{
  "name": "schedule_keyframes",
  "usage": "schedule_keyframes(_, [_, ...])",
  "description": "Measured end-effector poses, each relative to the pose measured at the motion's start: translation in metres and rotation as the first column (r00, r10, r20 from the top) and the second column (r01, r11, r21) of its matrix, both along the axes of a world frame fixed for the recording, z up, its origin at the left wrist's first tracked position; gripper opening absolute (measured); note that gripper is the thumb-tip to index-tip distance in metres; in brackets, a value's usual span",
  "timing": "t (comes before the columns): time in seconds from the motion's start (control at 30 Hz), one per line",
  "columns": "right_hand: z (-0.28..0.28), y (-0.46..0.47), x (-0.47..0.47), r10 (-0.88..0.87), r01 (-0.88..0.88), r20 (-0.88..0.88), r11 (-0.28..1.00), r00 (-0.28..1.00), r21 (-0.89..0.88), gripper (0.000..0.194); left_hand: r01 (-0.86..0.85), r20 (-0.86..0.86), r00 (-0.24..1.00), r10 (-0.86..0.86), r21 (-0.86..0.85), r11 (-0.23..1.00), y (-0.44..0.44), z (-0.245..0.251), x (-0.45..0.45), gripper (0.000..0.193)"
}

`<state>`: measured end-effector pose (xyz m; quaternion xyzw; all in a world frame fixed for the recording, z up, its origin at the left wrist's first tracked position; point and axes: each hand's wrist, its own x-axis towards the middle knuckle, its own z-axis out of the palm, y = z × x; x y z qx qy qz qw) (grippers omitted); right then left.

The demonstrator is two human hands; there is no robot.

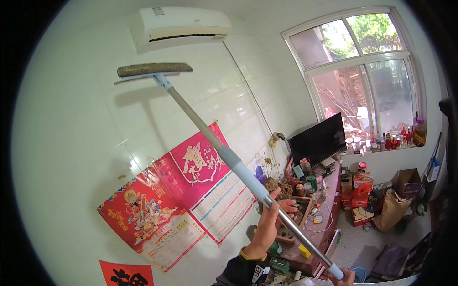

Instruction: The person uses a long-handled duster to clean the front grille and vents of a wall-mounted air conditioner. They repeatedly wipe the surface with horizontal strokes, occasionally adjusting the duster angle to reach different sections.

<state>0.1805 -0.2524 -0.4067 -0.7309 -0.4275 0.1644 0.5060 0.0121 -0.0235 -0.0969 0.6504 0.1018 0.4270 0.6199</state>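
A long-handled squeegee with a brown scrubbing pad (155,69) on its head reaches up the wall, a little below the air conditioner (186,26). Its telescopic pole (245,177) is grey, light blue and bare metal, and slants down to the lower right. Around the middle of the pole is my left hand (264,227), loosely, with its fingers spread and the metal section passing across it. At the lower end my right hand (344,278) grips the light blue grip, partly cut off by the picture's bottom edge. A shadow of the head falls on the wall.
Two wall calendars (143,214) hang behind the pole. A cluttered desk (323,228) holds a flat screen (318,139), jars, dried plants and cables. Bottles (393,142) line the sill under the window (357,71). Boxes and a paper bag (391,211) stand on the floor.
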Motion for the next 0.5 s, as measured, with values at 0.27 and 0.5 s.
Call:
schedule_keyframes(0.27, [0.069, 0.044, -0.056, -0.126, 0.119, 0.013, 0.964, 0.992, 0.238, 0.026, 0.018, -0.156, 0.988, 0.022, 0.249, 0.968, 0.017, -0.009, -0.036, 0.058])
schedule_keyframes(0.5, [0.084, 0.056, -0.074, -0.149, 0.141, 0.025, 0.97, 0.989, 0.196, 0.032, 0.151, -0.16, 0.976, -0.15, -0.003, 0.988, -0.016, -0.082, -0.027, 0.066])
